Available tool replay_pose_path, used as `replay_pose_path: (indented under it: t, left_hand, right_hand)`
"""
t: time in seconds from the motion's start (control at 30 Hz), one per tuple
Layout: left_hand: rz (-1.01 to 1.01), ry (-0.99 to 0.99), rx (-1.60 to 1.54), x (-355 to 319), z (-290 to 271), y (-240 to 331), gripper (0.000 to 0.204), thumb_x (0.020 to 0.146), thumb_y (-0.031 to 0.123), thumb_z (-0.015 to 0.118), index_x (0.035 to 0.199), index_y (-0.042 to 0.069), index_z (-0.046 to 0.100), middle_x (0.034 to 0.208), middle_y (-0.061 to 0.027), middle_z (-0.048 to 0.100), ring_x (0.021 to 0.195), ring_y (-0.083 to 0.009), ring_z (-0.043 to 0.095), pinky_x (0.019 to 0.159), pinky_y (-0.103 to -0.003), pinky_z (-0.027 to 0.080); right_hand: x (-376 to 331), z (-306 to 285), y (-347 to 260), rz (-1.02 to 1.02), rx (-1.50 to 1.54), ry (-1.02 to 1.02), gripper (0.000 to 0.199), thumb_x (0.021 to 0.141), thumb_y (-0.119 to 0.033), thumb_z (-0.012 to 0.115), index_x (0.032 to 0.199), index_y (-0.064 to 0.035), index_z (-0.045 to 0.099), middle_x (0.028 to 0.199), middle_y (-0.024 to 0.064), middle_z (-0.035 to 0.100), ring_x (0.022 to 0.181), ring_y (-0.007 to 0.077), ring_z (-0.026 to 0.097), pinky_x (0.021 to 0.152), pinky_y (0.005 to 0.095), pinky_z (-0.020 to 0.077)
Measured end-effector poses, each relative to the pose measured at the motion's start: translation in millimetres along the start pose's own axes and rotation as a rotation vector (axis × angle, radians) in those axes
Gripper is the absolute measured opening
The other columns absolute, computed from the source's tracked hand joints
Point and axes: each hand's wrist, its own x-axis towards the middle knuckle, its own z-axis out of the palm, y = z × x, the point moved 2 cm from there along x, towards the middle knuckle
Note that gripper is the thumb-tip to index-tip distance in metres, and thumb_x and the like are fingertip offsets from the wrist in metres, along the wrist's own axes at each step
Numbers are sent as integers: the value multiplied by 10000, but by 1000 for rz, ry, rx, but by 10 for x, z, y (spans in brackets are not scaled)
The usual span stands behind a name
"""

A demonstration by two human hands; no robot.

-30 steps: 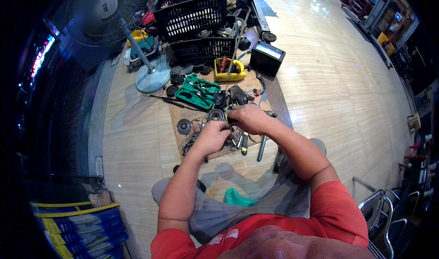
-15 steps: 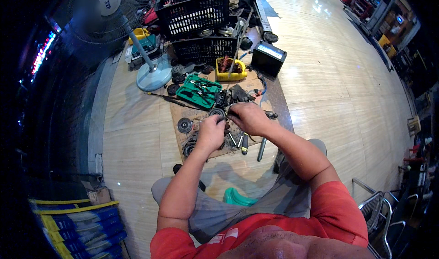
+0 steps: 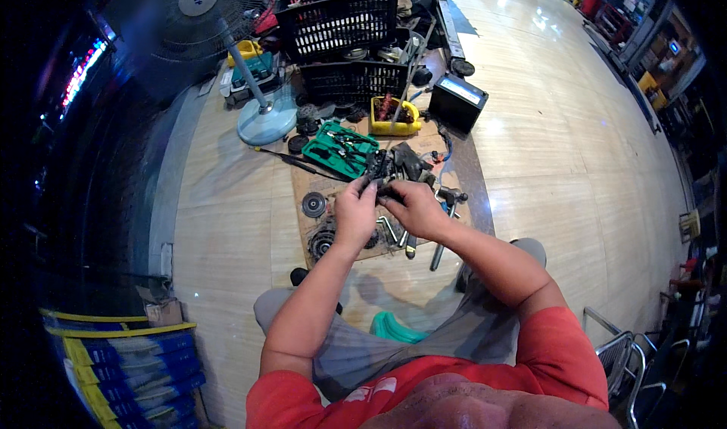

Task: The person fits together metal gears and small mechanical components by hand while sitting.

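Note:
My left hand (image 3: 355, 215) and my right hand (image 3: 418, 209) meet over the cardboard, fingers closed on a small dark, greasy part (image 3: 382, 188). Fingers cover most of it, so its kind is hidden. Left of my hands lies a grooved black pulley (image 3: 313, 205), with a round, blackened ring-shaped part (image 3: 323, 241) nearer me. Bent hex keys (image 3: 389, 229) and a yellow-and-black handled tool (image 3: 410, 246) lie below my right hand. A hammer (image 3: 438, 255) rests to its right. Just beyond my hands is a dark, lumpy mechanical part (image 3: 379, 164).
An open green tool case (image 3: 340, 150) and a cut-open yellow jug (image 3: 394, 128) of parts lie farther off. Black crates (image 3: 354, 81), a black battery (image 3: 457, 103) and a standing fan (image 3: 266, 122) stand behind. A green stool (image 3: 395, 327) is between my legs.
The view has shifted, so the scene sits farther right. My hands have drawn closer together, and the round grooved part seen by my left fingers before no longer shows there.

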Motion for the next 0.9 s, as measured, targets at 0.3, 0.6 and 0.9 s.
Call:
replay_pose_path:
  t: [0.3, 0.6, 0.9]
  left_hand:
    - [-35, 22, -286, -5, -2, 55, 210, 935, 14, 497, 1101, -71, 593, 1001, -133, 675, 874, -181, 657, 788, -291, 530]
    - [-89, -20, -596, 11, -58, 76, 185, 944, 11, 485, 1098, -49, 567, 988, -135, 669, 900, -214, 671, 801, -311, 553]
    - [-111, -62, -788, -11, -100, 180, 132, 953, 51, 498, 1035, -11, 581, 954, -141, 673, 839, -224, 681, 763, -334, 567]
  right_hand:
    - [-41, 154, 39, -2, -41, -45, 205, 823, -182, 656, 926, -12, 608, 859, 221, 638, 820, 419, 609, 708, 471, 498]
    - [-25, 197, 89, 16, -18, -47, 245, 820, -223, 678, 877, 1, 598, 814, 233, 624, 791, 428, 603, 670, 475, 486]
    - [-15, 215, 177, 31, -3, -35, 270, 798, -239, 703, 874, 5, 615, 784, 242, 616, 759, 431, 602, 644, 462, 486]
